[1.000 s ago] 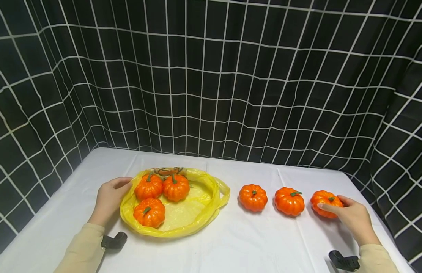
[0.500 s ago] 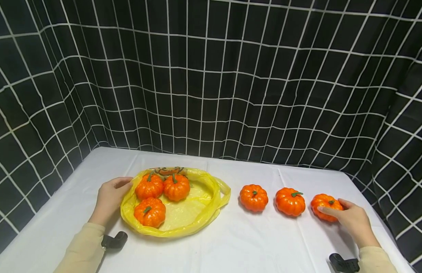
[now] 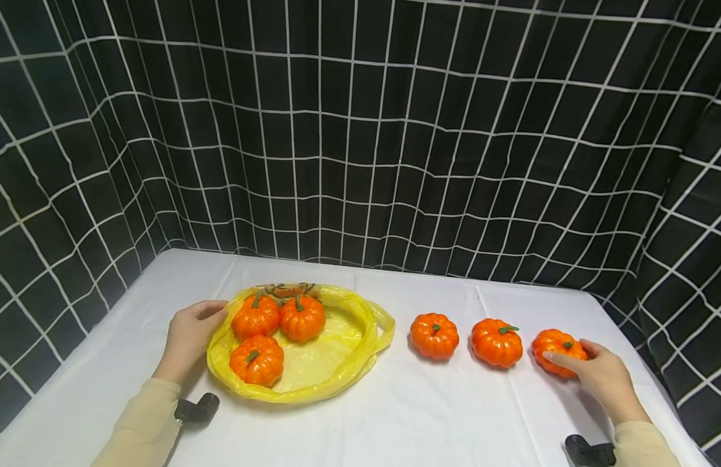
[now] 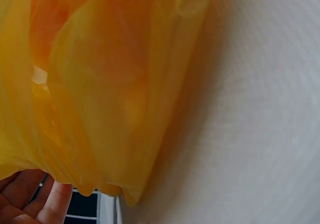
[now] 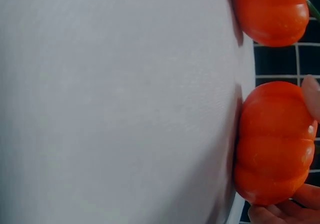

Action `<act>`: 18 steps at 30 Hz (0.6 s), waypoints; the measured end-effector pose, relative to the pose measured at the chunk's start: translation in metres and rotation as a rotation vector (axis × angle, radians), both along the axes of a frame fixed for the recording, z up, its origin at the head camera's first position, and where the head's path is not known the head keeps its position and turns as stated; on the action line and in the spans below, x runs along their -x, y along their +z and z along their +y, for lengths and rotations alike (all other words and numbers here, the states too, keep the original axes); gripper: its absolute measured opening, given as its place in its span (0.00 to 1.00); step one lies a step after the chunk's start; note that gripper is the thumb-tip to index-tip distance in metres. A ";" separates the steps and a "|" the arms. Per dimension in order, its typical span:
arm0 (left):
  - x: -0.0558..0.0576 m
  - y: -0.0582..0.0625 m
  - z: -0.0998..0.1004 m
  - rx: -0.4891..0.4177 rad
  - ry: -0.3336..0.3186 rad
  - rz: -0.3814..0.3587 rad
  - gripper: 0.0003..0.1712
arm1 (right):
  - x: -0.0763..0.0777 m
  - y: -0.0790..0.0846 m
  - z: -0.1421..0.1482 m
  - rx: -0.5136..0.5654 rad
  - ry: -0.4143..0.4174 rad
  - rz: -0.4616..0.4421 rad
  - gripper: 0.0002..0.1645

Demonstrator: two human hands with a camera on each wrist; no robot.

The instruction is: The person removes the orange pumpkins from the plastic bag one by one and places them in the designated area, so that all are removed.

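A yellow plastic bag (image 3: 314, 393) lies wide open on the left side, its rim rolled into a ring. Inside it sit three small orange pumpkins (image 3: 257, 360) with green stems. My left hand (image 3: 188, 334) pinches the bag's left rim; in the left wrist view its fingers (image 4: 56, 204) show behind the plastic edge. At the far right my right hand (image 3: 607, 375) grips a pumpkin (image 3: 555, 347), thumb on the near left side and fingers on the far right side. In the right wrist view this pumpkin (image 5: 275, 144) sits between thumb and fingers, close to the cloth.
Two more pumpkins stand in a row between the bag and my right hand, a middle one (image 3: 496, 343) and a left one (image 3: 434, 336). A white cloth (image 3: 407, 415) covers the table. Black curtains (image 3: 360, 130) with white grid lines enclose the back and sides.
My right hand and the pumpkin it grips have shifted slightly toward me. My left hand keeps its place at the bag's rim, and the other pumpkins stay put.
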State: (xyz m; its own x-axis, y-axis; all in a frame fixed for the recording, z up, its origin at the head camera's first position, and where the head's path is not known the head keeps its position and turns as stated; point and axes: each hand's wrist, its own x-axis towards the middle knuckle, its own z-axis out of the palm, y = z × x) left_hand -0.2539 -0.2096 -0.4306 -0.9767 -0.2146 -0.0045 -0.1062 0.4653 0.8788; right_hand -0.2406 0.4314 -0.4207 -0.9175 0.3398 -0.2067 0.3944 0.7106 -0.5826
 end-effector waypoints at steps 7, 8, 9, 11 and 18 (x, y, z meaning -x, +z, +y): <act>0.000 0.001 0.000 -0.001 0.002 -0.002 0.23 | 0.000 -0.003 0.003 -0.045 0.071 0.012 0.62; 0.000 0.001 0.000 0.002 0.001 -0.001 0.23 | 0.001 -0.003 0.002 -0.045 0.071 0.019 0.62; 0.000 0.001 0.000 0.005 0.001 -0.001 0.23 | 0.001 -0.003 0.002 -0.042 0.068 0.024 0.61; 0.000 0.001 0.000 0.007 0.001 0.000 0.24 | 0.001 -0.003 0.001 -0.040 0.058 0.033 0.61; 0.000 0.001 -0.001 0.002 0.006 0.000 0.23 | 0.002 -0.004 0.000 -0.029 0.020 0.027 0.62</act>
State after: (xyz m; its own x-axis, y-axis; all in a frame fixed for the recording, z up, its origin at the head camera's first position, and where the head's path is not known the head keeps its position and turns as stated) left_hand -0.2539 -0.2105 -0.4294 -0.9754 -0.2205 -0.0041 -0.1092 0.4667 0.8776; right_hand -0.2429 0.4315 -0.4251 -0.9292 0.3271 -0.1718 0.3644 0.7347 -0.5722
